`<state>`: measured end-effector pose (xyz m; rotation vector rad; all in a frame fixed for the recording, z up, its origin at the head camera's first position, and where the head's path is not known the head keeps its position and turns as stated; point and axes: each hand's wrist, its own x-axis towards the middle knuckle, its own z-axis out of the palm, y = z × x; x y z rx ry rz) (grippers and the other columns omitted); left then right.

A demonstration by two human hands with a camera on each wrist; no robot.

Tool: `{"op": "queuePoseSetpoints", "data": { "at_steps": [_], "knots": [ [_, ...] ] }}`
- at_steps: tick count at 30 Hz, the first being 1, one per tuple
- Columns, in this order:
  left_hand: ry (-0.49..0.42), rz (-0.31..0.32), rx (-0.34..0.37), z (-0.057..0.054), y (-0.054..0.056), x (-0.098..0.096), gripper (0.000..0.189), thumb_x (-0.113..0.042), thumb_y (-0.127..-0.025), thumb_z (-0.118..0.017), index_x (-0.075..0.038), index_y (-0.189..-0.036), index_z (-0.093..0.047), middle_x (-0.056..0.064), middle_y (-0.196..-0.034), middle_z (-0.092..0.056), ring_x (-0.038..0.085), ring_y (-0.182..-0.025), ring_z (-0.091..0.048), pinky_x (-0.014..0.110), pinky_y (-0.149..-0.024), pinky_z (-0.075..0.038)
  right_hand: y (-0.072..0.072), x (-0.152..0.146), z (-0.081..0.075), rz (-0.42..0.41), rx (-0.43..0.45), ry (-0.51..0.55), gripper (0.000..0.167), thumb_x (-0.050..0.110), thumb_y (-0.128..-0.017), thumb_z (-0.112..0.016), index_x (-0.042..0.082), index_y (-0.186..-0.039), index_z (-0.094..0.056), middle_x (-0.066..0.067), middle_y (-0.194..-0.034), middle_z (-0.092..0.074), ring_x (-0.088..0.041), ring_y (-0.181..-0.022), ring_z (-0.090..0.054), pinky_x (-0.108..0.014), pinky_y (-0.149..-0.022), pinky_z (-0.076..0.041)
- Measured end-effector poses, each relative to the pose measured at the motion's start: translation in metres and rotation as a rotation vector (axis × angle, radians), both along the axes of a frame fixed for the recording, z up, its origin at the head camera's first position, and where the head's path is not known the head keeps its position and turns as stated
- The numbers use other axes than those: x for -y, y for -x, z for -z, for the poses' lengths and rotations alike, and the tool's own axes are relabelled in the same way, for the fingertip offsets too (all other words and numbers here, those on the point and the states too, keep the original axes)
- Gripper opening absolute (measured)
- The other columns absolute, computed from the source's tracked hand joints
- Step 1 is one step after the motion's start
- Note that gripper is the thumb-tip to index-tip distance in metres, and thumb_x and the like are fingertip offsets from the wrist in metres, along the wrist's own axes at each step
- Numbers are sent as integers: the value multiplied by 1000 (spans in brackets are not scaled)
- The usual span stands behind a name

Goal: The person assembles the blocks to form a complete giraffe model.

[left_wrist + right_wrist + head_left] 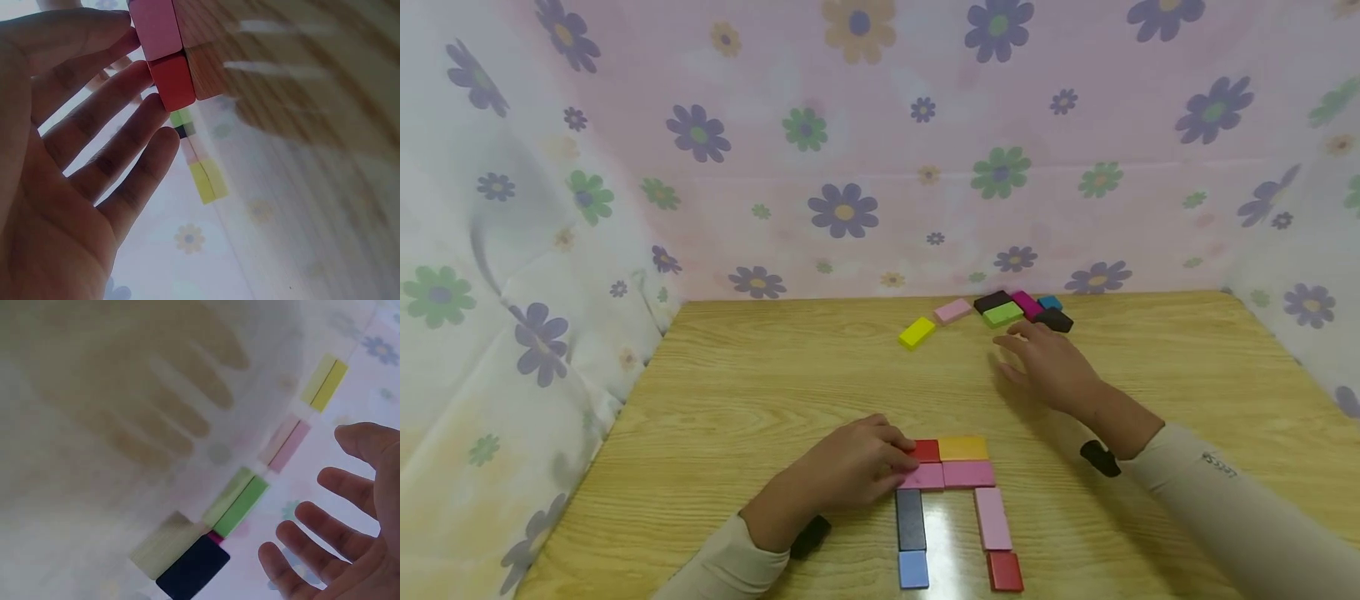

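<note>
My left hand point(850, 462) rests its fingertips against the left ends of a red block point(928, 451) and a pink block point(922, 477); in the left wrist view the fingers are fairly straight. An orange block point(963, 448) and another pink block point(968, 474) complete these two rows. Below, a dark grey block point(910, 519) leads to a light blue one point(913, 570), and a pink block point(992, 518) to a red one point(1006, 572). Over the table, my right hand point(1052, 367) is spread and holds nothing, just nearer than the green block point(1003, 315) and black block point(1054, 319).
Along the back lie a yellow block point(917, 333), a pink block point(952, 312), a black block point(992, 301), a magenta block point(1027, 305) and a blue block point(1049, 302). Flowered cloth point(880, 150) encloses the wooden table point(760, 375) at the back and sides.
</note>
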<state>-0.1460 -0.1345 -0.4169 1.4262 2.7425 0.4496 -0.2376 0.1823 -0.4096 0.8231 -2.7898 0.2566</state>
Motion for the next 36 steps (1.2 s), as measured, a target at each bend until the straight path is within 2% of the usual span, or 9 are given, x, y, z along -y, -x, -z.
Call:
{"op": "queuePoseSetpoints", "data": {
  "at_steps": [6,11,15,21,25,30,36],
  "knots": [
    [-1,6,-3,2,1,-4,20,-26,-93,-71,-19,-110,-79,-2,-119,-73,14,-109,-63,25,-96,-51,23,-5,2,77,91,-33,44,21,-96,-65,-3,-132,-61,-27,-128,-57,-42,-118,-55,-57,-90,-52],
    [-4,5,-7,1,1,-8,25,-35,-90,-74,-20,-109,-79,-4,-118,-72,12,-106,-62,24,-94,-51,38,-9,3,118,132,-71,47,23,-97,-63,-4,-135,-58,-30,-131,-55,-46,-120,-55,-58,-90,-52],
    [13,-1,0,2,1,-9,28,-37,-89,-75,-21,-111,-79,-5,-119,-72,12,-107,-61,24,-94,-51,45,-10,3,130,195,-73,49,23,-98,-61,-2,-140,-54,-34,-140,-48,-51,-128,-48,-62,-94,-49],
    [25,0,8,2,1,-8,31,-39,-88,-75,-21,-113,-78,-5,-121,-71,12,-109,-61,25,-97,-50,47,-9,3,133,340,-107,60,22,-101,-55,-6,-151,-37,-39,-152,-30,-57,-139,-33,-67,-108,-36],
    [23,-2,-8,2,1,-7,32,-41,-87,-76,-21,-112,-78,-5,-120,-72,11,-109,-62,26,-97,-51,48,-9,6,110,322,-110,58,21,-101,-54,-6,-150,-39,-39,-151,-33,-57,-138,-34,-67,-109,-35],
    [34,-12,-17,4,1,-5,31,-42,-88,-75,-22,-113,-78,-6,-120,-71,11,-109,-62,26,-97,-51,51,-5,11,65,251,-94,48,17,-99,-58,-7,-140,-53,-33,-140,-52,-52,-133,-46,-63,-107,-40],
    [33,-20,-29,4,1,-1,29,-40,-89,-74,-23,-112,-78,-7,-120,-71,11,-109,-62,26,-97,-51,41,3,11,62,226,-49,39,14,-95,-59,-2,-131,-64,-26,-129,-64,-43,-119,-61,-52,-91,-53]
  ]
}}
